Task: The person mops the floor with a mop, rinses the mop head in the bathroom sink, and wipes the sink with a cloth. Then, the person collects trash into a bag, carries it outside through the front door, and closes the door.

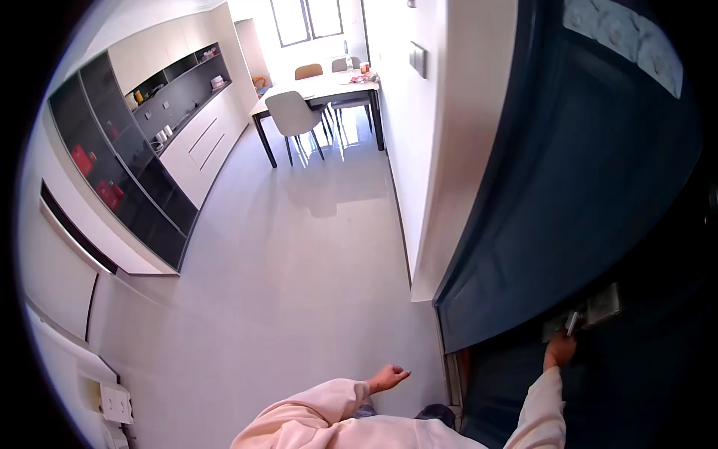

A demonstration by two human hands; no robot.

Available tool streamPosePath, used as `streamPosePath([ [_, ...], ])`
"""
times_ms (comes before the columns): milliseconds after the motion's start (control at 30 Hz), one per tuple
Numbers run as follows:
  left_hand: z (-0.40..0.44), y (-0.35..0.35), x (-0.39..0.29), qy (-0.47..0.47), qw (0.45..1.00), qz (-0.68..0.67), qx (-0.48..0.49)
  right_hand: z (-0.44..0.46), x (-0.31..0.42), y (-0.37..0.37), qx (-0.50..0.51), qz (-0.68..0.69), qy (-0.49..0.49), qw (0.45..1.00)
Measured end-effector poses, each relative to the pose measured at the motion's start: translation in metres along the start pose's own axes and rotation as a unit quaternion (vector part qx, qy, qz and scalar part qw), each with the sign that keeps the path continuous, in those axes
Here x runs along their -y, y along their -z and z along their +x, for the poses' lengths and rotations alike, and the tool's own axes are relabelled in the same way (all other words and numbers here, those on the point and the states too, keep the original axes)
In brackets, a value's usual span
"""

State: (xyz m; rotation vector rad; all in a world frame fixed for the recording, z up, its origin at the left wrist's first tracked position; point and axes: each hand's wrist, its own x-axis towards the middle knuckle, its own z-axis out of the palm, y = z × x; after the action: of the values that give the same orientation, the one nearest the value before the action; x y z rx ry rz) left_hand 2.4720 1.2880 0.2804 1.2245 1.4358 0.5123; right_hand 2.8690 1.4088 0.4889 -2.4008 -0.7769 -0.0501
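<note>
My right hand (559, 349) is closed around the door handle (572, 323), low on the right side. The handle is pale metal and sits beside a metal plate (603, 305) on a dark blue door (576, 172). My left hand (387, 379) hangs in front of my body above the floor, its fingers curled in with nothing visible in them. Both sleeves are pale pink. Shadow hides part of the right fingers and the lower door.
Grey tiled floor (299, 269) runs toward a dining table (329, 88) with a grey chair (294, 114) and others around it. Along the left stand cabinets (198, 142) and a dark glass-fronted unit (123, 161). A white wall corner (430, 224) adjoins the door.
</note>
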Motion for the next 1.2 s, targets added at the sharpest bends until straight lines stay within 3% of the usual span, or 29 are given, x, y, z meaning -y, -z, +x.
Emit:
streamPosePath([
  [33,0.004,0.002,-0.001,0.005,1.0,0.004,-0.002,0.01,-0.005,-0.012,0.006,0.001,-0.003,1.0],
  [100,0.005,0.026,0.019,0.118,0.983,-0.126,0.055,-0.007,-0.006,-0.027,0.036,-0.026,0.012,0.999],
  [167,0.002,0.031,0.014,0.077,0.931,-0.35,0.064,-0.026,-0.012,-0.011,0.06,-0.046,0.046,0.996],
  [233,-0.036,0.044,0.005,0.056,0.927,-0.36,0.088,-0.062,-0.01,0.032,0.064,-0.043,-0.013,0.997],
  [267,-0.026,0.059,-0.004,0.056,0.928,-0.362,0.064,-0.067,0.012,0.008,0.037,-0.075,0.061,0.995],
  [300,-0.031,0.078,-0.006,0.058,0.927,-0.369,0.024,-0.077,0.014,0.008,0.032,-0.042,0.022,0.998],
  [367,-0.071,0.108,-0.008,0.063,0.925,-0.374,-0.005,-0.12,0.034,0.022,0.036,-0.004,0.032,0.999],
  [433,-0.072,0.06,-0.021,0.062,0.928,-0.367,-0.016,-0.09,0.002,0.028,0.066,0.017,0.024,0.997],
  [567,-0.09,0.055,-0.023,0.059,0.926,-0.371,-0.031,-0.087,0.007,0.045,0.117,0.015,0.058,0.991],
  [733,-0.097,0.046,-0.022,0.062,0.926,-0.369,-0.051,-0.078,0.003,0.064,0.186,-0.068,0.173,0.965],
  [900,-0.092,0.038,-0.036,0.016,0.921,-0.38,-0.089,-0.083,-0.006,0.087,0.185,-0.049,0.212,0.958],
  [933,-0.098,0.038,-0.031,0.019,0.896,-0.435,-0.082,-0.085,0.01,0.087,0.192,-0.041,0.26,0.946],
  [967,-0.098,0.044,-0.045,0.019,0.878,-0.476,-0.038,-0.087,0.013,0.093,0.201,-0.069,0.241,0.947],
  [1000,-0.099,0.053,-0.056,-0.004,0.804,-0.595,0.016,-0.095,0.02,0.091,0.227,-0.094,0.237,0.94],
  [1033,-0.112,0.072,-0.08,-0.042,0.706,-0.705,0.056,-0.131,0.015,0.103,0.009,-0.01,0.393,0.919],
  [1100,-0.12,0.062,-0.071,-0.101,0.651,-0.749,0.063,-0.144,0.024,0.095,0.057,0.062,0.451,0.889],
  [1167,-0.149,0.077,-0.096,-0.147,0.624,-0.767,0.025,-0.187,0.047,0.087,0.16,0.169,0.502,0.833],
  [1200,-0.159,0.078,-0.098,-0.158,0.613,-0.774,-0.003,-0.217,0.049,0.062,0.258,0.208,0.49,0.806],
])
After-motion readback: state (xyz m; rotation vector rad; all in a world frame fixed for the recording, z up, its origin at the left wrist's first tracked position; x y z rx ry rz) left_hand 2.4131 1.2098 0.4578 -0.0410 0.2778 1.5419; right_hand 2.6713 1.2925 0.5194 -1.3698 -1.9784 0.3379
